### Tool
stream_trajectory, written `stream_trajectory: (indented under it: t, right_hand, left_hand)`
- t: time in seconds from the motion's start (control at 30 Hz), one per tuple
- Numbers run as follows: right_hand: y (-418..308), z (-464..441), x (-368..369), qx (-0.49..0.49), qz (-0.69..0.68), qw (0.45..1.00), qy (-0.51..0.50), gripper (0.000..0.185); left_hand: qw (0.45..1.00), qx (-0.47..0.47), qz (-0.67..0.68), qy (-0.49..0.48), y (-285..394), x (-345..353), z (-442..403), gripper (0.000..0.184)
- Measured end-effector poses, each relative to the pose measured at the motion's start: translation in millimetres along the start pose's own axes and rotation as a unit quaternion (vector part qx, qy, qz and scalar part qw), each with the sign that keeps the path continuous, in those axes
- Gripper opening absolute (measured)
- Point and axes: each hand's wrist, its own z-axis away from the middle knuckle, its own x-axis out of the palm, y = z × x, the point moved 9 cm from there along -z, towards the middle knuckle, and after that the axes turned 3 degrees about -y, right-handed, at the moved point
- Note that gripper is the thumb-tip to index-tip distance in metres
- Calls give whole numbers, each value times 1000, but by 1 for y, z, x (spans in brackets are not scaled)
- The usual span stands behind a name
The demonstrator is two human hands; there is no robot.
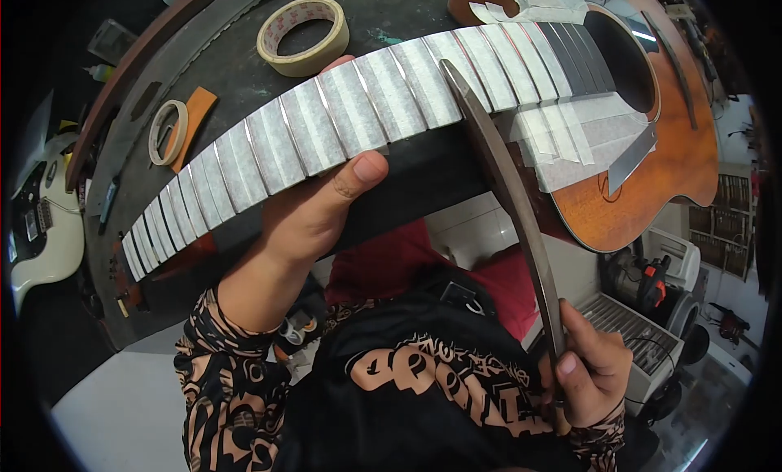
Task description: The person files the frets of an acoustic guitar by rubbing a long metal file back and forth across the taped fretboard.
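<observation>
An acoustic guitar (603, 207) lies across the bench, its neck slanting down to the left. Strips of pale masking tape (285, 138) cover the fingerboard between the bare metal frets. My left hand (305, 207) wraps round the neck from below, thumb at the near edge and a fingertip showing at the far edge. In my right hand (595, 366) is a long, dark metal file (521, 207), held near its lower end. The file's narrow tip rests on or just over the taped frets, right of my left hand; contact is unclear.
On the dark bench (236, 81) stand a large tape roll (318, 62) and a smaller tape roll (152, 138) beside an orange-brown strip (195, 118). A thin metal plate (631, 161) lies on the guitar's taped top. A cream electric guitar (49, 260) is at far left.
</observation>
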Motion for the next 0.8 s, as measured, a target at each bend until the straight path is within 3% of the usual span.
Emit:
stream_trajectory:
  t: [0.03, 0.1, 0.23, 0.53, 0.6, 0.67, 0.8]
  right_hand:
    - [0, 0, 3, 2, 8, 1000, 0, 47]
    - [2, 3, 3, 9, 14, 999, 49, 48]
    - [0, 6, 8, 14, 24, 998, 53, 48]
    - [-12, 16, 18, 1, 74, 993, 97, 46]
    - [-34, -14, 24, 24, 171, 979, 106, 46]
    - [-49, -61, 24, 48, 207, 966, 148, 45]
    - [-70, -116, 30, 36, 144, 979, 141, 48]
  left_hand:
    - [1000, -9, 2, 1, -5, -3, 2, 74]
    - [999, 1, -4, -36, -15, -3, 6, 53]
    - [999, -2, -12, -37, 1, 12, 7, 41]
    - [1000, -10, -22, 1, 32, 24, 4, 38]
    - [998, -45, -37, -9, 31, 27, 5, 38]
    - [999, -24, -13, -17, 31, 29, 4, 39]
    - [999, -2, 15, -29, 30, 28, 3, 39]
